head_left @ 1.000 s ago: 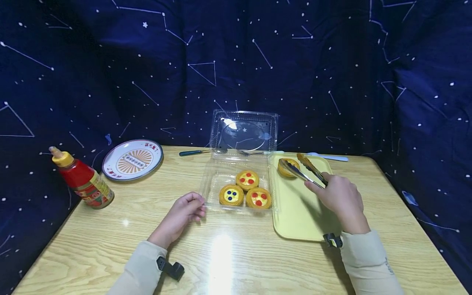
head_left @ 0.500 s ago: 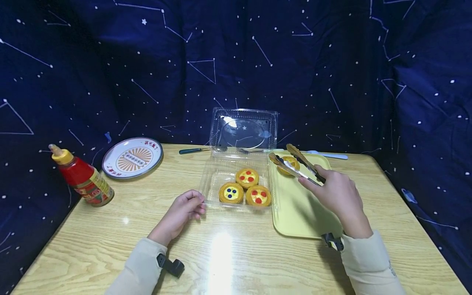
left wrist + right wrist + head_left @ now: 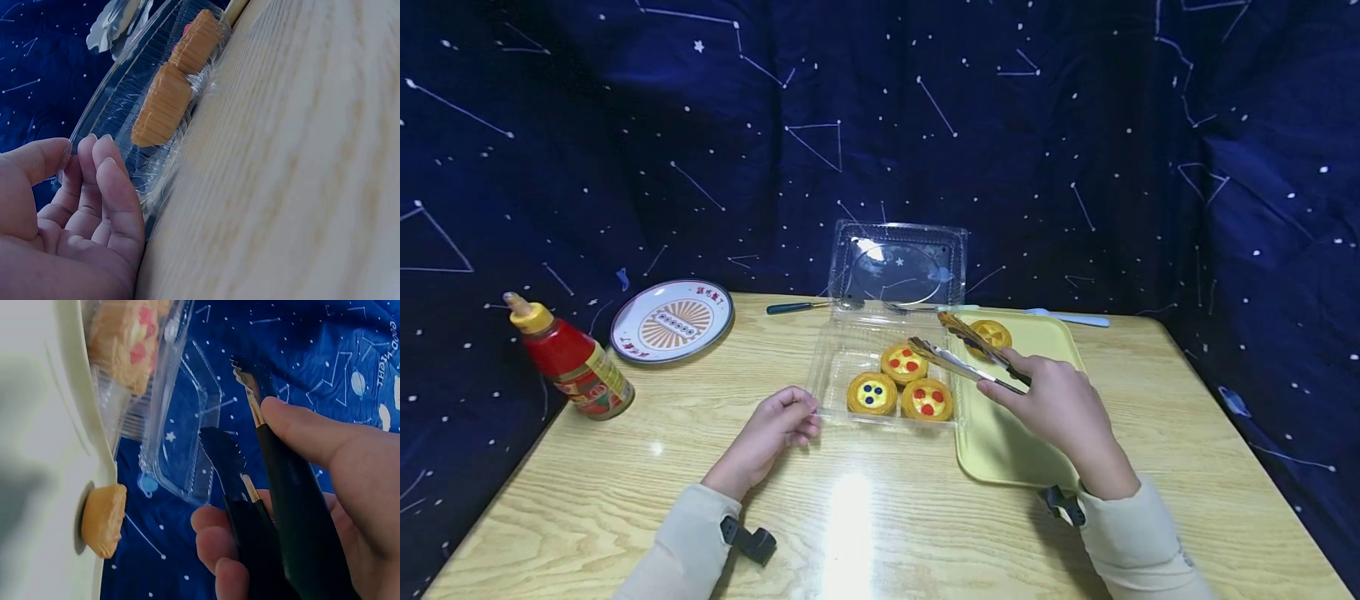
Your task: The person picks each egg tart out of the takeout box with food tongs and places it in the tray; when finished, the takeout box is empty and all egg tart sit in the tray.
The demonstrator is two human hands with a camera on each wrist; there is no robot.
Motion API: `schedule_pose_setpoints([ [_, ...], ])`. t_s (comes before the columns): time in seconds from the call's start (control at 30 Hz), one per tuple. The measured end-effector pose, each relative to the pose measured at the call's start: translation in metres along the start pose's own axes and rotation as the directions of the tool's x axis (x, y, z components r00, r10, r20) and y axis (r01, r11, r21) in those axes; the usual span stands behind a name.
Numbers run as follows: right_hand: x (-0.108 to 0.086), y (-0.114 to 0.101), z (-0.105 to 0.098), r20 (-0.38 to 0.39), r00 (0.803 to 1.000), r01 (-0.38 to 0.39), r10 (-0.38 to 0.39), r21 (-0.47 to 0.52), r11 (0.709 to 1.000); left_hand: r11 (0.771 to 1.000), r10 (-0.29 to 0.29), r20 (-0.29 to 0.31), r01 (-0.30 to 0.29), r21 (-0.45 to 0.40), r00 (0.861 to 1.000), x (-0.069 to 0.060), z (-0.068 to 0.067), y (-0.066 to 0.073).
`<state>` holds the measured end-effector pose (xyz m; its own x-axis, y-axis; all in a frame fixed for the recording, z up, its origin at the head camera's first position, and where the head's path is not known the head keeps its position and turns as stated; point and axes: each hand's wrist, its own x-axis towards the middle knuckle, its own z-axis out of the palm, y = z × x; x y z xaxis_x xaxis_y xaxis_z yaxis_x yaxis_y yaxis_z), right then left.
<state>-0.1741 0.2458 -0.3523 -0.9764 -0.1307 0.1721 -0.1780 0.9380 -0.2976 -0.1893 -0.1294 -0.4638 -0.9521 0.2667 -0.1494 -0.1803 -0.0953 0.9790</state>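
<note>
My left hand (image 3: 780,425) pinches the front left corner of a clear plastic clamshell box (image 3: 842,354) between thumb and fingertips. Its lid (image 3: 895,267) stands raised at the back. Inside the box sit an egg tart (image 3: 872,393) with blue dots and two tarts with red dots, a rear one (image 3: 904,363) and a front one (image 3: 927,399). My right hand (image 3: 1063,408) grips a pair of tongs (image 3: 970,354), whose arms are spread with nothing between the tips. The tips hover by the box's right side. A further tart (image 3: 992,335) sits on the yellow tray (image 3: 1011,442).
At the left are a tilted, patterned white plate (image 3: 672,323) and a red sauce bottle (image 3: 576,367) with a yellow cap. Behind the box and tray lie a dark-handled utensil (image 3: 790,307) and a light blue handle (image 3: 1078,319). A dark blue star-patterned curtain (image 3: 1037,150) hangs behind the table.
The tongs have moved left with my right hand, away from the tart on the tray and toward the box. That tart stays on the tray. My left hand keeps its place at the box.
</note>
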Motion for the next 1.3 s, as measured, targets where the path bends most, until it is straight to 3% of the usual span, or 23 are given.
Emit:
schedule_pose_setpoints([
  [0.63, 0.008, -0.012, 0.025, 0.051, 0.998, 0.035, -0.033, -0.035, 0.999, 1.0, 0.005, -0.001, -0.005, 0.005, 1.0, -0.001, -0.001, 0.001],
  [1.07, 0.018, -0.023, 0.028, 0.074, 0.994, 0.083, -0.076, -0.094, 0.992, 1.0, 0.011, 0.003, -0.012, 0.015, 1.0, 0.001, -0.001, 0.001],
  [1.3, 0.023, -0.031, 0.03, 0.12, 0.991, 0.064, -0.052, -0.105, 0.992, 1.0, 0.012, -0.007, -0.012, 0.002, 1.0, 0.001, 0.0, -0.001],
])
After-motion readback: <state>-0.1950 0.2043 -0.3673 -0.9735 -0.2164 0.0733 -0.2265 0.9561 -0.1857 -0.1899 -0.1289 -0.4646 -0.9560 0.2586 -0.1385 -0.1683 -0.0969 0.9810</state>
